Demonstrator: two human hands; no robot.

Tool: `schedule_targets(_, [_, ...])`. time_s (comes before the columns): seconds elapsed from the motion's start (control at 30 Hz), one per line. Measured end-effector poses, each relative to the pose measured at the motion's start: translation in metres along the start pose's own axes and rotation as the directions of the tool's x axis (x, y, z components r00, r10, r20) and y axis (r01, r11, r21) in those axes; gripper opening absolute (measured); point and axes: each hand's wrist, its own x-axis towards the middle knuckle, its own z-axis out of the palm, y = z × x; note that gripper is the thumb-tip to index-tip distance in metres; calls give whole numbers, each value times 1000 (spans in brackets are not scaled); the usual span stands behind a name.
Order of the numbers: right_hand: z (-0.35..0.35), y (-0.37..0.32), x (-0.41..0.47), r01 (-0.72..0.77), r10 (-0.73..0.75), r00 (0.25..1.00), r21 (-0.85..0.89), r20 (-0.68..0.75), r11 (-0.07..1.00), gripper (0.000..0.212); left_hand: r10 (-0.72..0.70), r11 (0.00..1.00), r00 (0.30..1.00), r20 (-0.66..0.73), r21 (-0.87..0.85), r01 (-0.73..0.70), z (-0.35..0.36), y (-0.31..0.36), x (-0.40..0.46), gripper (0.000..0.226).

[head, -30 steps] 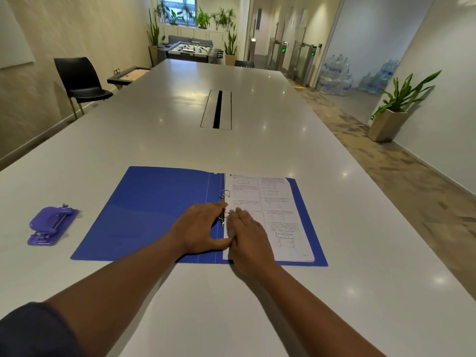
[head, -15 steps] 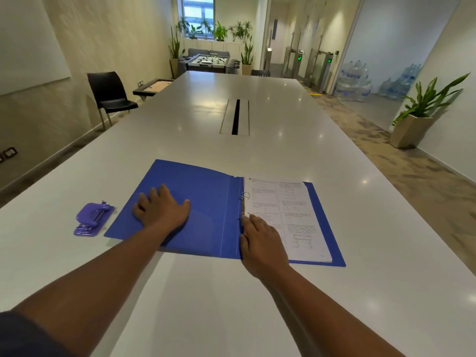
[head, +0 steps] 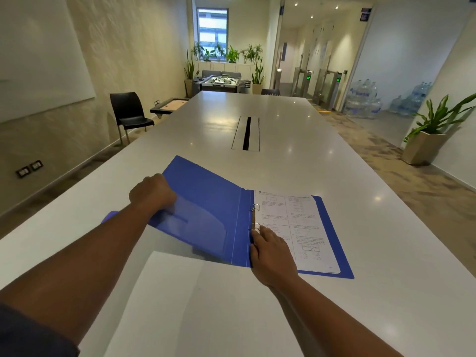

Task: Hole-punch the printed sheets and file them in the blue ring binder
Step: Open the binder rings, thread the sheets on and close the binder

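- Hole punch (head: pixel 109 217) sat near the table's (head: pixel 386 279) left edge, mostly hidden behind the left forearm, only a purple sliver showing. Looked done with, judging by where the paper ended up.
- Left hand (head: pixel 152 193) was curled closed around the outer edge of the blue ring binder's front cover (head: pixel 206 210), with that cover lifted off the table and tilted up. Fingers tucked under, so couldn't see the fingertips.
- Blue ring binder (head: pixel 240 228) lay near the table's near edge, roughly centred, spine running away from the camera.
- Two metal rings (head: pixel 256 207) looked shut, both passing through the paper's left margin.
- Right hand (head: pixel 274 255) rested flat and open, gripping nothing, pressing down beside the nearer ring on the lower left corner of the sheets.
- Printed sheets (head: pixel 304 228) sat threaded on the rings over the back cover, stack edge visible at the bottom right.
- Progress guess: punching and filing pretty much finished. Left to do: swing the cover over and shut the binder. No loose sheets spotted elsewhere on the table.
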Motion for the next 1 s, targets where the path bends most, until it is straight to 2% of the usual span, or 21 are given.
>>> schedule_targets(0.13, [-2,-1,0,-10,10,1000,14,24,1000,43,119,993,990,-78,-14,-121,-36,16,0,22])
schedule_targets(0.27, [-11,-6,0,-87,87,996,79,0,993,48,266,926,953,-143,-239,-294,-67,40,-6,16])
schedule_targets(0.33, [-22,-10,-1,-129,138,989,170,-45,977,45,328,838,938,-112,-425,-344,-80,60,-21,11])
schedule_targets(0.4, [-36,-12,1,-110,132,987,219,-90,969,43,394,722,916,-78,-591,-360,-87,83,-43,10])
schedule_targets(0.53, [-72,-7,6,-26,110,977,409,-183,912,37,507,526,861,-38,-778,-344,-75,121,-78,21])
schedule_targets(0.6, [-98,-5,5,-25,176,968,624,-182,781,32,558,489,829,-25,-798,-353,-58,133,-88,22])
schedule_targets(0.67, [-123,-1,3,-61,283,954,861,-99,505,31,604,503,797,-4,-774,-385,-37,141,-94,26])
schedule_targets(0.7, [-136,3,2,-75,325,944,928,-52,366,35,611,514,791,13,-766,-385,-26,144,-96,28])
schedule_targets(0.77, [-157,16,0,-82,366,931,977,4,198,47,625,533,779,44,-753,-385,-4,149,-99,30])
schedule_targets(0.83, [-173,31,-3,-78,369,929,994,42,83,50,646,563,761,61,-712,-420,16,152,-99,35])
schedule_targets(0.9, [-184,46,-7,-89,385,919,996,83,-3,45,699,574,713,57,-641,-510,32,152,-102,36])
schedule_targets(1.0, [-194,70,-11,-141,434,891,990,130,-6,30,759,583,645,93,-539,-608,61,149,-100,37])
